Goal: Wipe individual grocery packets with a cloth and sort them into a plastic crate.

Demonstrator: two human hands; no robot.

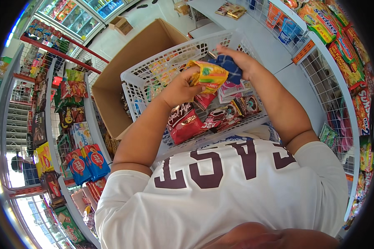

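My left hand grips a yellow plastic packet above a white perforated plastic basket. Against the packet's right side lies a dark blue checked cloth, with my right hand at it; the palm side is turned to the cloth and one finger points out. Whether the fingers hold the cloth cannot be told. Inside the basket, below my hands, are a red Kapal Api coffee packet, pink-and-white packets and a row of dark red ABC sachets.
A large open cardboard box stands behind and left of the basket. Snack shelves rise at the left, and a wire rack with noodle packets at the right. Sachets lie on a grey shelf surface ahead. A small carton sits on the floor.
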